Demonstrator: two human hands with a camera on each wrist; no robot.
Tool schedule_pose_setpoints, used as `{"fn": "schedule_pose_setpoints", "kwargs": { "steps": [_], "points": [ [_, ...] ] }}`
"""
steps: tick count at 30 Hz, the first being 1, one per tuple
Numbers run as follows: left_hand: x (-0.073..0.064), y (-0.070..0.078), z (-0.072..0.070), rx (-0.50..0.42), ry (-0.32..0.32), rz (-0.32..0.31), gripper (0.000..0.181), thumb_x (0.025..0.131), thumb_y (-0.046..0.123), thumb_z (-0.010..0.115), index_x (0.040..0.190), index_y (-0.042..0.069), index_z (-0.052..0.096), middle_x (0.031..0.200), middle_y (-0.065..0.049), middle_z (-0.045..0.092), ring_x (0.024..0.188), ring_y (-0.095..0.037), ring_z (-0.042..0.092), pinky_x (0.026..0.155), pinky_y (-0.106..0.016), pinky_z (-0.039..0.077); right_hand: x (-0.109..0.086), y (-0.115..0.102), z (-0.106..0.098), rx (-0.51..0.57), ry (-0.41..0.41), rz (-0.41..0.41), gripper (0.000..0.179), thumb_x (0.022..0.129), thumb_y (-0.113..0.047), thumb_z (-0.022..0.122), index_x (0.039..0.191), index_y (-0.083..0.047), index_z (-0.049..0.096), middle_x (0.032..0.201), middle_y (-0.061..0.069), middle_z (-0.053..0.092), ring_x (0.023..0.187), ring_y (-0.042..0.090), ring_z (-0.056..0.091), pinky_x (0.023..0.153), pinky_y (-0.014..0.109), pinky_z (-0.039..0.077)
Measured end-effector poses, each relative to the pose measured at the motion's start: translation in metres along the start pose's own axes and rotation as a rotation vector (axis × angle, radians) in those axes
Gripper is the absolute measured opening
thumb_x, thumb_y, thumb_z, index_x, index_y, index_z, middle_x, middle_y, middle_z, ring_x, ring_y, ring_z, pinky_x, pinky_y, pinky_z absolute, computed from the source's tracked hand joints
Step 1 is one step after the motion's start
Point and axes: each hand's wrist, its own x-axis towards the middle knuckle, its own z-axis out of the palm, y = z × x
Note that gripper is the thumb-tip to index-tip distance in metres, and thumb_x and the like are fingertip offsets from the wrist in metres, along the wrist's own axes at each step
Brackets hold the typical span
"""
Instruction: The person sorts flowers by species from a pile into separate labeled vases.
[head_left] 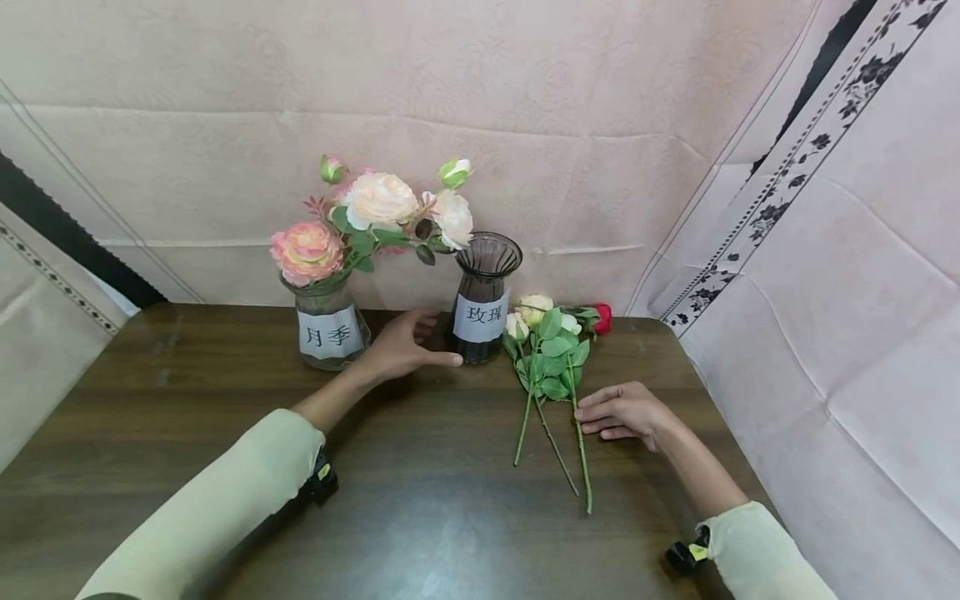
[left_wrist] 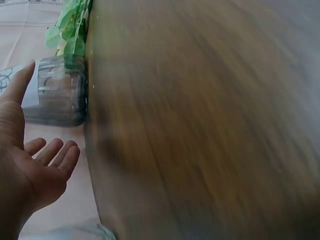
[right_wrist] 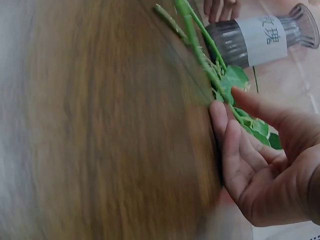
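My left hand (head_left: 408, 346) reaches beside the dark ribbed glass vase (head_left: 480, 287), thumb held apart from the fingers, with nothing in its grasp. In the left wrist view its palm shows, and the thumb overlaps the vase's label. My right hand (head_left: 626, 412) is low over the table, its thumb and fingertips pinching a green flower stem (head_left: 582, 467). That stem belongs to a group of artificial roses (head_left: 552, 354) with cream, white and red heads, lying with their heads toward the wall. In the right wrist view the stem (right_wrist: 197, 50) runs between thumb and fingertips.
Left of my left hand stands a clear labelled vase (head_left: 330, 333) filled with pink and cream flowers (head_left: 382, 200). Both vases are near the back edge of the brown wooden table (head_left: 420, 500). Pale patterned cloth (head_left: 600, 167) hangs behind and at the sides.
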Motion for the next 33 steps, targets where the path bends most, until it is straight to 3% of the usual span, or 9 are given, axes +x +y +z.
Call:
{"fn": "schedule_pose_setpoints", "kwargs": {
  "steps": [6,16,27,33],
  "points": [
    [0.012,0.004,0.017,-0.037,0.038,0.045,0.115,0.084,0.039,0.1,0.175,0.01,0.036,0.171,-0.02,0.052,0.154,-0.045,0.054,0.125,-0.063,0.049,-0.002,-0.002,0.006,0.059,0.014,0.01,0.032,0.103,-0.011,0.08,0.13,0.005,0.077,0.103,0.001,0.088,0.091,0.01,0.083,0.075,0.023,0.066],
    [0.026,0.005,0.036,-0.04,0.089,0.026,0.112,0.082,0.036,0.103,0.172,0.01,0.041,0.165,-0.019,0.058,0.15,-0.041,0.059,0.125,-0.059,0.049,-0.003,0.0,0.001,0.166,-0.074,0.038,0.022,0.109,-0.003,0.068,0.126,0.006,0.076,0.103,0.004,0.087,0.095,0.014,0.085,0.087,0.028,0.069],
    [0.035,0.005,0.043,-0.033,0.135,0.057,0.106,0.081,0.033,0.105,0.167,0.009,0.047,0.163,-0.017,0.06,0.154,-0.039,0.056,0.13,-0.059,0.044,-0.007,0.001,-0.001,0.126,-0.118,0.048,0.028,0.117,-0.013,0.059,0.14,0.004,0.058,0.11,0.003,0.081,0.103,0.017,0.082,0.092,0.036,0.069],
    [0.039,0.008,0.041,-0.043,0.128,0.057,0.11,0.084,0.038,0.102,0.171,0.013,0.041,0.166,-0.015,0.057,0.154,-0.037,0.056,0.129,-0.059,0.046,-0.011,0.0,-0.005,0.117,-0.085,0.043,0.022,0.11,-0.007,0.069,0.129,0.005,0.07,0.106,0.002,0.085,0.097,0.014,0.082,0.09,0.032,0.069]
  ]
}}
